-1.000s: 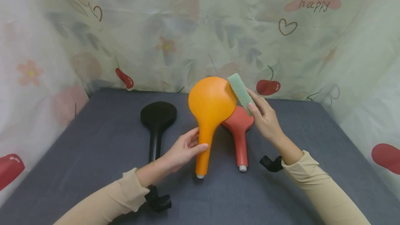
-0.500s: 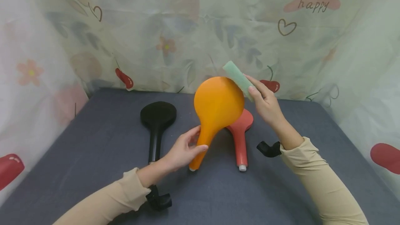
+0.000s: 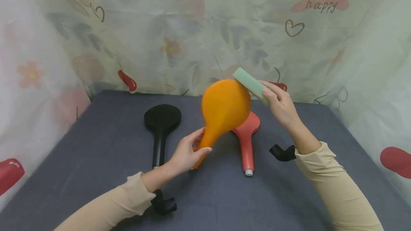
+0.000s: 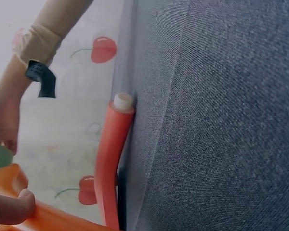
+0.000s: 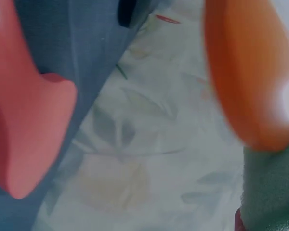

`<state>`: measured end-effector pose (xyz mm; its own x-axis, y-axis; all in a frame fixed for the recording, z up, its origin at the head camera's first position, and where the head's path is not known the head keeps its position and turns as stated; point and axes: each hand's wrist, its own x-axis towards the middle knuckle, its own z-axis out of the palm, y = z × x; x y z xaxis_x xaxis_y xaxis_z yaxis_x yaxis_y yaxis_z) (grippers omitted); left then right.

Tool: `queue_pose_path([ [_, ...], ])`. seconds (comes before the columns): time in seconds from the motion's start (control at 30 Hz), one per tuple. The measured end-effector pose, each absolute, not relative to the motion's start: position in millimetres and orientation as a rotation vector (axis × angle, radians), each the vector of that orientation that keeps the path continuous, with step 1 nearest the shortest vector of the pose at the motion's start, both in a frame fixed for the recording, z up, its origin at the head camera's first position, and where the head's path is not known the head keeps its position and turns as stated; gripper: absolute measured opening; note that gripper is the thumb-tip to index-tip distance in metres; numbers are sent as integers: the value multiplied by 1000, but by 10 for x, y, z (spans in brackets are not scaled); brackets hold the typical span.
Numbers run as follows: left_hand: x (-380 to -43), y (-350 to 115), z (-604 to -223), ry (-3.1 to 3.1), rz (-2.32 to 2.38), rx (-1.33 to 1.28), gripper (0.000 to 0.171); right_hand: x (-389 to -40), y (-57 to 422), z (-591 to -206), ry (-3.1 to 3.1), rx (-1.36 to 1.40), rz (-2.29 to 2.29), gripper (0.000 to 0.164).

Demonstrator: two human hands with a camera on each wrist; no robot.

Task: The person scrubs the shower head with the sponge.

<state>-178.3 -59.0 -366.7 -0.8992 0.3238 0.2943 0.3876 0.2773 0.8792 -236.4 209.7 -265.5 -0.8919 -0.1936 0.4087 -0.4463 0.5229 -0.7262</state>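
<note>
Left hand (image 3: 187,152) gripping, thumb (image 3: 204,151) extended; right hand (image 3: 283,107) higher, pinching; arms (image 3: 107,200) angled inward.

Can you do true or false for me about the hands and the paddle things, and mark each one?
1. The left hand holds the orange paddle. True.

2. The orange paddle lies flat on the table. False: it is held up at a tilt, with its round end above the table.

3. The right hand holds a green block. True.

4. In the head view, the black paddle is to the right of the red paddle. False: it is to the left.

5. Both sleeves are bright blue. False: they are beige.
</note>
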Motion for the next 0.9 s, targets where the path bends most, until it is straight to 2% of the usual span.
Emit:
queue_pose_path([
  [0.27, -1754, -541, -3675, -2467, -1571, -623, 57, -2303, 1955, -2533, -2404, 695, 1195, 36],
  [0.63, -1731, -544, -3647, -2490, -1436, -530, 56, -2274, 1963, -2430, -2451, 551, 1112, 34],
  [0.9, -1713, -521, -3640, -2516, -1361, -544, 55, -2186, 1756, -2395, -2392, 646, 1061, 29],
])
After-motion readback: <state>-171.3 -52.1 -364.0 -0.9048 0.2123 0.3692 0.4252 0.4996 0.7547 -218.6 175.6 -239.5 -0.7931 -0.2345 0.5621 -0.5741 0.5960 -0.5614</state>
